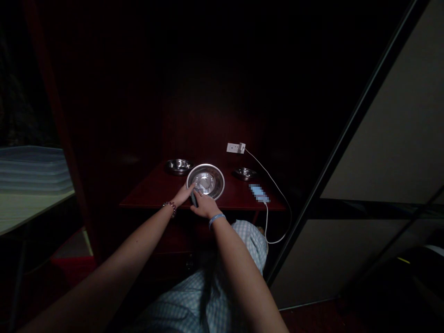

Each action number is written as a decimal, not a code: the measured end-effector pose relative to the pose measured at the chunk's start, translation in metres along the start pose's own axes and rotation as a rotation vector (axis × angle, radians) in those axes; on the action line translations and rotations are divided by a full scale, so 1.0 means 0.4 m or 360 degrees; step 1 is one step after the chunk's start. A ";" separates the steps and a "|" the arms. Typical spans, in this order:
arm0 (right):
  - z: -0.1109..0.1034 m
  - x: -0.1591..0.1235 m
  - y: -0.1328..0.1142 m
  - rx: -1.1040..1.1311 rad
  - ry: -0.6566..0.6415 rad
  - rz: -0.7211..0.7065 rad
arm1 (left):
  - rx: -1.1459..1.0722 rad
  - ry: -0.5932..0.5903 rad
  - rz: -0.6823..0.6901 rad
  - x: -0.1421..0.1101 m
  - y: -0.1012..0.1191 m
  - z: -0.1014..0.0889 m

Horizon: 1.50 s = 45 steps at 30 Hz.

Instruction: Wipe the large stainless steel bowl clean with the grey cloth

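A shiny metal bowl [217,180] is tilted toward me above the front of a dark red shelf [145,192]. At its left rim, my left hand [182,194] is closed on the bowl. My right hand [205,206] is at the bowl's lower rim, its fingers bent around a small dark grey piece that looks like cloth [194,199]; shadow hides its exact shape. Behind the bowl on the left sits a second metal bowl [178,167]. Another metal bowl [244,174] rests on the shelf to the right.
A phone [259,193] with a blurred screen lies at the shelf's right. Its white cable [277,187] loops over the edge and up to a charger in the wall socket [233,148]. Stacked clear plastic lids or boxes [33,169] stand on a pale table at far left.
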State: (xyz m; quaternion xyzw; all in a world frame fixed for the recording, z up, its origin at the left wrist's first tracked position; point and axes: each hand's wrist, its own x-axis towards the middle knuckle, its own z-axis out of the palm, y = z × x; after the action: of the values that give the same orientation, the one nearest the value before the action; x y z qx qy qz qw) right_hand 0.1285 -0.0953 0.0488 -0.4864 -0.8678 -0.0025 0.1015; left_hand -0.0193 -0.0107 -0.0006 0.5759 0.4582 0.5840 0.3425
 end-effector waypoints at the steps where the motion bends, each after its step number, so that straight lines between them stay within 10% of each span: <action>1: 0.000 0.000 0.000 0.0003 0.0003 0.0002 | 0.0007 0.0003 -0.0006 -0.001 0.002 0.000; 45: 0.005 -0.003 0.008 -0.0061 -0.0035 0.0019 | -0.0088 -0.0006 0.0112 0.023 -0.051 0.002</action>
State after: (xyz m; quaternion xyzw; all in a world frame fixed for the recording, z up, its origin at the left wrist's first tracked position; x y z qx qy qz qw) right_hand 0.1315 -0.0945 0.0463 -0.4934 -0.8658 -0.0132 0.0825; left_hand -0.0219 0.0050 -0.0162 0.5831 0.4208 0.6070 0.3383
